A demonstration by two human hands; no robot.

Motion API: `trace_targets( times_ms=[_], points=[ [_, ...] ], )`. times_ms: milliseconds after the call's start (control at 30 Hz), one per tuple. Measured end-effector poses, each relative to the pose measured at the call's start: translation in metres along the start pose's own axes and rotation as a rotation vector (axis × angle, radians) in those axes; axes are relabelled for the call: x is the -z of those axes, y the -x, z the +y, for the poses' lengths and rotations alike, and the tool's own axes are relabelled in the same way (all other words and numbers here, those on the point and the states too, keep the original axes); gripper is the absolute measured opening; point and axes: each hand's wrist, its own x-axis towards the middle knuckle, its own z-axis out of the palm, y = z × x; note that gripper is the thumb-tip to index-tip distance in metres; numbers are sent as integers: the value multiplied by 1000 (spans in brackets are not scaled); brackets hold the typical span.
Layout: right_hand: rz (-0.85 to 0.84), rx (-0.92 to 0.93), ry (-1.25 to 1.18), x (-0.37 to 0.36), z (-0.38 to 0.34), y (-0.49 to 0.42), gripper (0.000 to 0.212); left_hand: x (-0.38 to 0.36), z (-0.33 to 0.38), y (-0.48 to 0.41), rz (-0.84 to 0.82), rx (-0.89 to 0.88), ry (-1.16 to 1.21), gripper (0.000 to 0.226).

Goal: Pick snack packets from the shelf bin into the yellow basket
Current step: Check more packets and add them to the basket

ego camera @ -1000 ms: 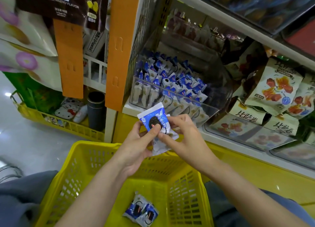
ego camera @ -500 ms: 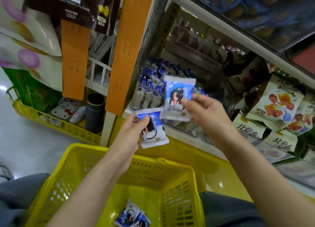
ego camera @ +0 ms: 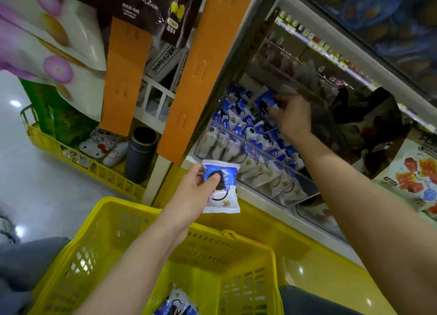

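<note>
A clear shelf bin [ego camera: 272, 170] holds several blue-and-white snack packets [ego camera: 236, 125]. My left hand [ego camera: 196, 187] grips one such packet [ego camera: 224, 191] in front of the bin, above the far rim of the yellow basket [ego camera: 113, 222]. My right hand [ego camera: 293, 116] reaches deep over the bin and pinches a second packet [ego camera: 264, 101] at its back. More blue-and-white packets [ego camera: 177, 303] lie on the basket's floor, partly cut off by the frame's lower edge.
Orange shelf posts [ego camera: 189, 78] stand left of the bin. A dark cylinder [ego camera: 139, 154] and a low yellow crate [ego camera: 78, 163] sit on the floor to the left. Bags of other snacks [ego camera: 411, 172] fill the shelf to the right.
My right hand carried its packet up and back from in front of the bin to the bin's rear. My left hand kept its packet and shifted slightly lower.
</note>
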Motion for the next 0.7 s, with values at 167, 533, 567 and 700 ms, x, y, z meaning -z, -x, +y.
trace_targets(
  times_ms=[167,533,567,700],
  points=[
    [-216,-16,132,-14,1,-12,35,2,0,-4,1,13,-10,13],
    [-249,-145,-220,-45,1,-31,31,1,-3,-9,-18,27,21,19],
    [-285,-144,-206,-45,2,-32,32,1,-3,-9,-18,28,22,19],
    [-372,-136,-192,-36,3,-29,34,-2,-7,-8,-20,48,-3,16]
  ],
)
